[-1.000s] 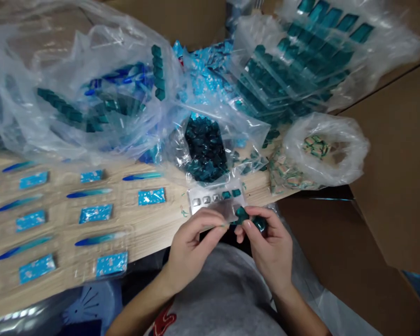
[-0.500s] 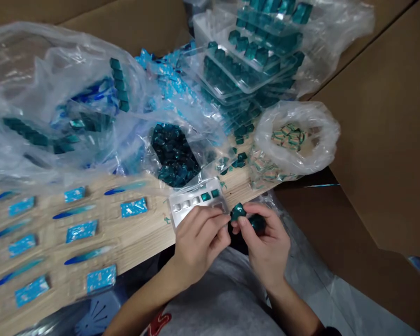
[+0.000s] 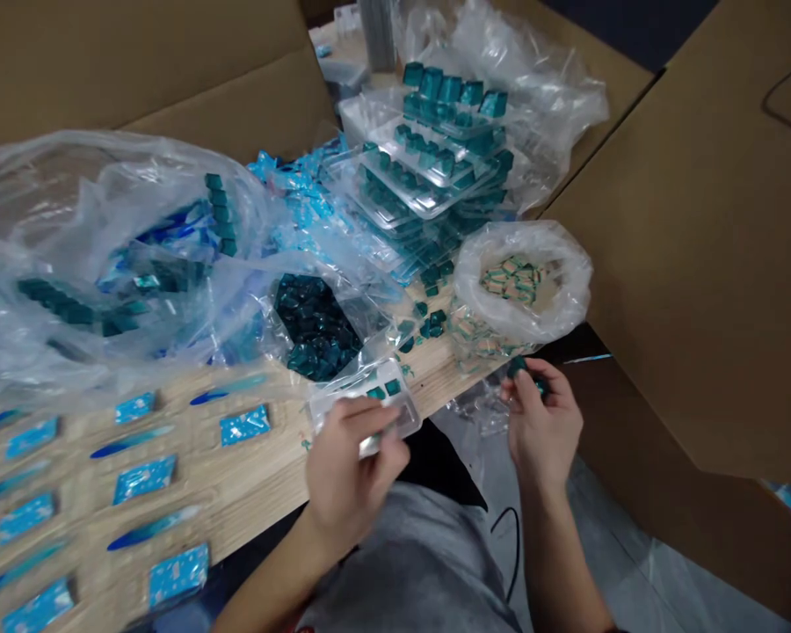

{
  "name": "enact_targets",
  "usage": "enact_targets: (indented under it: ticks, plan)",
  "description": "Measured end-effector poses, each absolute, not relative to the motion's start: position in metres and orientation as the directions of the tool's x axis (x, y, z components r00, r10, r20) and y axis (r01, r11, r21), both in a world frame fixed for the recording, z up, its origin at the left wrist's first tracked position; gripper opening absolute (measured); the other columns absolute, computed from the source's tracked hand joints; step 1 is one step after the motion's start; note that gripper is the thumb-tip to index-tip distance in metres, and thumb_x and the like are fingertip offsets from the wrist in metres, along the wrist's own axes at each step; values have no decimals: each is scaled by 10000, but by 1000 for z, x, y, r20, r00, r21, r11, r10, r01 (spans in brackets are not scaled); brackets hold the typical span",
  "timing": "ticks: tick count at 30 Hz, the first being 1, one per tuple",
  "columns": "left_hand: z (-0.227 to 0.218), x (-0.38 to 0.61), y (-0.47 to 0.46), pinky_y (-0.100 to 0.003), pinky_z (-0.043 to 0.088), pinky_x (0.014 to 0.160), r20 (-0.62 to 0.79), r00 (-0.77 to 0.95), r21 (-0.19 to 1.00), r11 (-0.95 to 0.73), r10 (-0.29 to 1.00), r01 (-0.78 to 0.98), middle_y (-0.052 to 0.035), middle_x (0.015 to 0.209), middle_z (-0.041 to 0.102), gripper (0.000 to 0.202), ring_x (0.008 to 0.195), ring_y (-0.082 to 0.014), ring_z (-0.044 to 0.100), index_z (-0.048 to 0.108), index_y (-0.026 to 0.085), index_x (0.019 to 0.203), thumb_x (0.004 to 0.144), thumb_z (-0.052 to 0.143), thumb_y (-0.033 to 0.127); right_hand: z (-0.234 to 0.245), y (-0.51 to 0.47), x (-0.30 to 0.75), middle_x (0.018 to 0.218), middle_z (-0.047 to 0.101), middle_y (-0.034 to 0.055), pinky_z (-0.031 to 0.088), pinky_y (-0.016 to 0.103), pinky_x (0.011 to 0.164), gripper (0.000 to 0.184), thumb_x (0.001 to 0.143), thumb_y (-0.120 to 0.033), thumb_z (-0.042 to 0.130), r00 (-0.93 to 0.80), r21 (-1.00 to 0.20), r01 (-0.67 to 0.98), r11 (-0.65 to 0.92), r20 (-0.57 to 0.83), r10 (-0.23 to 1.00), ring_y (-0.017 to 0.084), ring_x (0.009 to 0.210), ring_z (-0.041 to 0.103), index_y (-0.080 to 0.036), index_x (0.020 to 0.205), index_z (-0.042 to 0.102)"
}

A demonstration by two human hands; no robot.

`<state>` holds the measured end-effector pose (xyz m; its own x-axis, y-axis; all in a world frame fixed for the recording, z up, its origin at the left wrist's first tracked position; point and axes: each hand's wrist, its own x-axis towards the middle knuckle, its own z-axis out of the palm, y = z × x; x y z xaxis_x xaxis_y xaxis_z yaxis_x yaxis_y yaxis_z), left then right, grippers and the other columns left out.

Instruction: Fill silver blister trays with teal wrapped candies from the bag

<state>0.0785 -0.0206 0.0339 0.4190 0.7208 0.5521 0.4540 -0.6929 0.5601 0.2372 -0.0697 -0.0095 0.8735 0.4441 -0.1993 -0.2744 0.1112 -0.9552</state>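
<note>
a clear blister tray [image 3: 395, 413] is clamped by the left hand [image 3: 351, 479], slightly blurred; teal faceted pieces [image 3: 517, 367] are pinched by the right hand [image 3: 541, 431], just right of that tray.

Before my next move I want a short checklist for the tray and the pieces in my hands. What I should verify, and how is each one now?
1. Grip on tray: ok. The left hand holds the clear plastic tray at its edge.
2. Pieces in tray: cannot tell. Teal pieces show in the far pockets, but the hand and motion blur hide the rest.
3. Pieces in hand: ok. The right hand pinches small teal pieces in its fingertips.
4. Stray pieces: not ok. Loose teal pieces lie on the wooden table beside the tray.
5. Stacked trays: ok. The pile stands upright.
</note>
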Motion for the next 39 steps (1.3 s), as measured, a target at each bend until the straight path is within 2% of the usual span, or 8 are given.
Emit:
enact_targets:
  ticks: [3, 5, 12, 18, 21, 24, 27, 39]
  plan:
    - [16, 94, 0, -276, 515, 706, 327, 702, 451, -757, 632, 472, -46, 881, 630, 210, 827, -184, 633, 554, 188, 1066, 909, 460, 85, -10, -73, 248, 635, 606, -56, 489, 177, 487, 185, 680, -249, 743, 725, -882, -456, 118, -291, 625, 71, 523, 569, -218, 841, 656]
    - [1, 109, 14, -324, 518, 706, 195, 741, 380, -746, 642, 547, -74, 894, 633, 224, 848, -225, 627, 558, 166, 1036, 896, 430, 48, -5, -76, 246, 635, 608, -51, 505, 166, 488, 201, 671, -287, 763, 618, -819, -566, 90, -350, 704, 72, 538, 577, -232, 843, 676]
    - [-12, 119, 26, -453, 473, 920, 141, 768, 383, -750, 625, 540, -145, 1172, 581, 203, 1105, -285, 557, 544, 136, 1068, 883, 493, 68, 8, -80, 227, 756, 679, -17, 547, 136, 536, 277, 640, -342, 821, 393, -733, -680, 8, -355, 848, 65, 584, 619, -259, 887, 726]
    - [-9, 111, 25, -417, 519, 784, -10, 716, 479, -625, 698, 616, -135, 1008, 596, 208, 960, -273, 613, 561, 121, 1021, 876, 440, 33, 12, -79, 220, 628, 642, -35, 536, 171, 505, 257, 652, -353, 818, 379, -778, -628, -16, -323, 867, 78, 520, 606, -252, 870, 726]
    - [0, 103, 18, -403, 498, 874, 117, 732, 639, -615, 672, 462, -134, 1133, 577, 371, 1063, -242, 587, 504, 154, 1180, 864, 402, -12, 12, -77, 217, 669, 649, -37, 561, 217, 574, 288, 634, -368, 823, 387, -800, -598, -36, -328, 862, 88, 548, 615, -262, 884, 727]
    - [14, 89, 5, -324, 491, 891, 299, 675, 789, -572, 675, 223, -74, 1086, 595, 281, 1038, -178, 591, 514, 213, 1158, 920, 450, 79, 11, -76, 214, 673, 655, -41, 555, 235, 589, 290, 623, -358, 832, 399, -821, -570, -17, -294, 869, 95, 548, 611, -276, 884, 736]
    - [23, 75, -5, -297, 496, 862, 338, 657, 828, -545, 674, 133, -60, 1049, 599, 191, 1006, -169, 593, 539, 219, 1090, 910, 548, 156, 8, -76, 209, 632, 649, -34, 538, 256, 570, 263, 687, -366, 789, 386, -881, -470, -52, -258, 886, 115, 533, 605, -262, 923, 737]
    - [6, 25, -41, -262, 499, 778, 42, 606, 938, -240, 794, 249, -45, 941, 590, 51, 886, -153, 603, 566, 206, 895, 915, 529, 176, 3, -80, 196, 702, 661, -26, 528, 224, 510, 101, 779, -221, 687, 107, -973, -108, -204, -215, 971, 94, 477, 602, -249, 861, 740]
